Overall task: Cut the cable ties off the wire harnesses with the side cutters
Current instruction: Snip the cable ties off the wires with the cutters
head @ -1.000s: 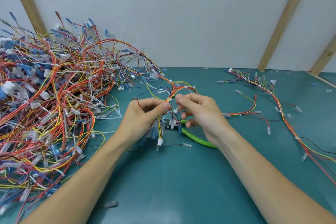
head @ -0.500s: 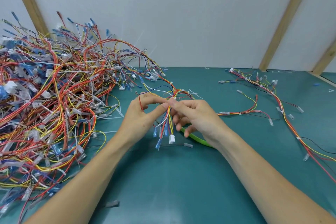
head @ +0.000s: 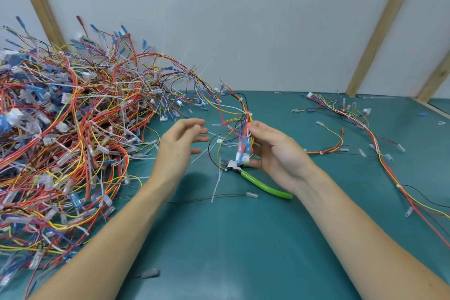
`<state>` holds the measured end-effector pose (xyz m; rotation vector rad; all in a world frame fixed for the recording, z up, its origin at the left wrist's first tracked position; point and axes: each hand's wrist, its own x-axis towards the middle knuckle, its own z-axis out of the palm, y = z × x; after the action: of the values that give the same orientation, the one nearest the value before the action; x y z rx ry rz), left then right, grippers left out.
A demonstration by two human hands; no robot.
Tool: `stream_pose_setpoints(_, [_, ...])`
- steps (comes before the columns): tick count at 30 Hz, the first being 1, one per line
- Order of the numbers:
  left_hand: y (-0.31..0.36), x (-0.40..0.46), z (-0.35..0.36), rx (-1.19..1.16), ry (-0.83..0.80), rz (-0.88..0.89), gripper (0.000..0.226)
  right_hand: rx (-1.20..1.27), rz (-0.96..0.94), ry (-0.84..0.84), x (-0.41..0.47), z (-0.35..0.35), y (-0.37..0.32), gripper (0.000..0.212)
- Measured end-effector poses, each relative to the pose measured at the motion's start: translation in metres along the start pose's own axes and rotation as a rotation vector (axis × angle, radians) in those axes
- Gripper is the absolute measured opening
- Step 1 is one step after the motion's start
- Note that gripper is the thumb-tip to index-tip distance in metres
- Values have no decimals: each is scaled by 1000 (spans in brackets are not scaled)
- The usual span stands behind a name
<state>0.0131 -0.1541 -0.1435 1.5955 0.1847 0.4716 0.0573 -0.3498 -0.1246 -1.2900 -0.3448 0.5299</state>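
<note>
1. The right hand point(head: 275, 153) pinches a wire harness point(head: 239, 126) between thumb and curled fingers; its grip is closed round the bundle of thin red, yellow, blue and black insulated wires, which arcs up and back toward the big pile.
2. From that grip the harness hangs down in a cluster of clear-sleeved blue terminals and a small white plastic connector, blurred, just above the cutter head.
3. The left hand point(head: 181, 146) floats to the left of the harness, apart from it, its grip open, fingers loosely spread and holding nothing.
4. The side cutters point(head: 255, 181) lie flat on the tabletop point(head: 219, 238) beneath the right hand, with a dark metal head and glossy, gently curved lime-green handles.
5. Cut cable ties point(head: 216, 184), thin stiff white plastic strips, lie scattered beside the cutter head.
6. A single black wire point(head: 207, 198) with a clear sleeved end lies on the smooth matte teal tabletop.
7. At left a tall tangled pile of harnesses point(head: 68, 143) bristles with translucent sleeves, white ties and blue terminals.
8. At right a long loose harness point(head: 375, 139) trails flat across the tabletop.
9. Behind are pale wall panels with slanted wooden battens point(head: 379, 29).
</note>
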Motion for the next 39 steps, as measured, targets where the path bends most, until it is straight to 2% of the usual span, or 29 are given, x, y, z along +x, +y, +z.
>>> stream_pose_setpoints(2, [-4, -4, 2, 99, -77, 42, 37, 156, 16, -20, 0, -2, -3, 12])
stream_pose_setpoints(5, [-8, -7, 5, 302, -87, 153, 53, 447, 55, -106, -2, -7, -11, 22])
stream_pose_setpoints(10, [-13, -9, 3, 566, -104, 194, 51, 707, 106, -322, -7, -19, -17, 21])
stream_pose_setpoints(13, [-14, -11, 3, 629, -131, 167, 41, 853, 141, -416, -12, -23, -21, 22])
stream_pose_setpoints(15, [-13, -12, 2, 683, -97, 200, 37, 911, 139, -448, -15, -25, -25, 24])
stream_pose_setpoints(18, [-9, -11, 1, 770, -49, 207, 48, 986, 133, -432, -22, -29, -33, 18])
stream_pose_setpoints(20, [-9, -11, 2, 734, -120, 145, 41, 1028, 133, -373, -25, -32, -33, 25])
stream_pose_setpoints(22, [-8, -12, 3, 681, -231, 125, 16, 1057, 108, -335, -23, -36, -32, 32])
stream_pose_setpoints(23, [-7, -12, 3, 619, -264, 126, 11, 1049, 83, -318, -22, -38, -33, 29])
stream_pose_setpoints(25, [-5, -11, 4, 443, -284, 110, 17, 1025, 32, -282, -20, -40, -32, 23])
stream_pose_setpoints(28, [-3, -9, 4, 295, -229, 82, 7, 1033, 7, -228, -18, -41, -31, 25])
stream_pose_setpoints(31, [-6, -10, 3, 432, -156, 189, 21, 1043, 50, -245, -17, -41, -29, 29])
stream_pose_setpoints(34, [-5, -16, 5, 617, -234, 348, 30, 981, 102, -331, -17, -32, -27, 27])
stream_pose_setpoints(37, [-8, -18, 11, 779, -250, 427, 25, 917, 130, -483, -18, -21, -26, 18])
stream_pose_setpoints(39, [-10, -15, 10, 777, -209, 413, 16, 777, 77, -449, -14, -14, -26, 17])
